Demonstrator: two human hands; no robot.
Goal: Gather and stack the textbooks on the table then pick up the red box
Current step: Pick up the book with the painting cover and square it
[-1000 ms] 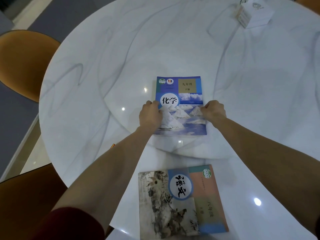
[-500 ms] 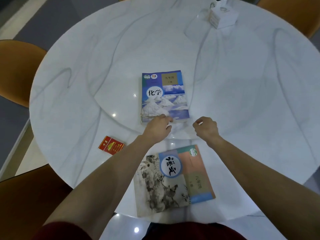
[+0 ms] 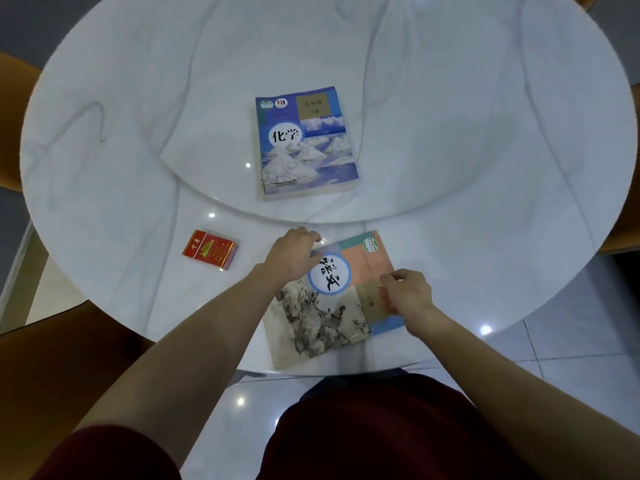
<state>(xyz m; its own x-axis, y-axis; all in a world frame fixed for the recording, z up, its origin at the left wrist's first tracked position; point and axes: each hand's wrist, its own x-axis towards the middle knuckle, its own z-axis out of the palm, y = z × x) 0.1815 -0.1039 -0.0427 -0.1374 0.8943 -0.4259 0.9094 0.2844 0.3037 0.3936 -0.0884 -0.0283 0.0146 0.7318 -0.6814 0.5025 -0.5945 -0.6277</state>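
Observation:
The blue chemistry textbook (image 3: 306, 143) lies on top of a thick stack on the raised round centre of the table. The language textbook (image 3: 332, 306), with an ink painting on its cover, lies flat near the front edge. My left hand (image 3: 294, 254) covers its far left corner, fingers curled over the far edge. My right hand (image 3: 407, 294) sits on its right edge with thumb and fingers pinched together at the cover. The red box (image 3: 211, 249) lies flat on the table to the left of my left hand, untouched.
The white marble table (image 3: 485, 168) is round, with a raised inner disc (image 3: 207, 140). Brown chairs stand at the near left (image 3: 52, 358) and around the rim. The glossy tiled floor (image 3: 571, 341) shows past the front right edge.
Both hands have left the blue textbook and drawn back toward me onto the language textbook. The view has tilted down, and the red box has come into sight.

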